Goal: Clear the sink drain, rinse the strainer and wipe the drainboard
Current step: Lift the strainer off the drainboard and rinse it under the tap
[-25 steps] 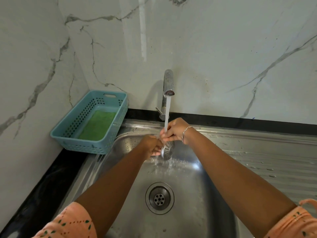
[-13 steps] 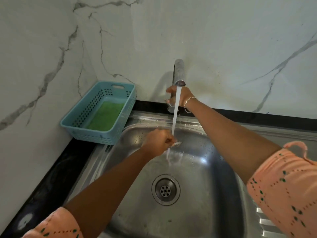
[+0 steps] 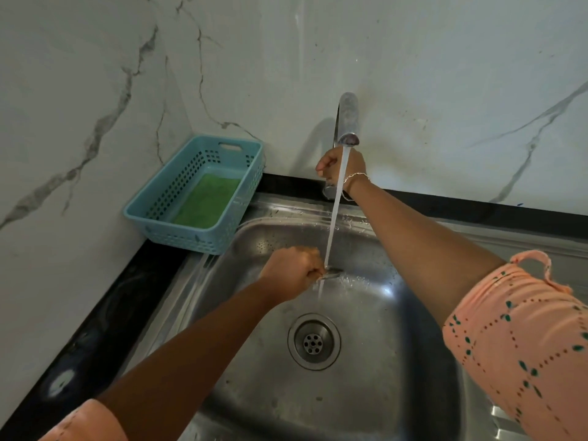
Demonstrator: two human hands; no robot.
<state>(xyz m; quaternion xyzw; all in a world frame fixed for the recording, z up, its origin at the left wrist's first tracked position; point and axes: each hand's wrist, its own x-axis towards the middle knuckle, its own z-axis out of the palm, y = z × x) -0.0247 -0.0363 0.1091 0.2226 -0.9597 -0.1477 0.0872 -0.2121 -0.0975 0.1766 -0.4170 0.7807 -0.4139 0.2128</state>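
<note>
The left hand (image 3: 291,273) is clamped on the strainer (image 3: 331,272), holding it edge-on under the running water over the middle of the sink (image 3: 366,393). It looks thin, stiff, light and wet-slick, so pinching the rim suits it. The right hand (image 3: 339,168) is closed around the tap (image 3: 348,122) base at the sink's back edge.

Dim, even light — glare patch on sink (image 3: 386,289) steel; faucet (image 3: 348,119) shadow on wall; wide-angle bending edges.

Glossy wet steel sink (image 3: 366,393), chrome tap (image 3: 348,119), perforated plastic basket (image 3: 152,214), polished marble wall (image 3: 445,74)
</note>
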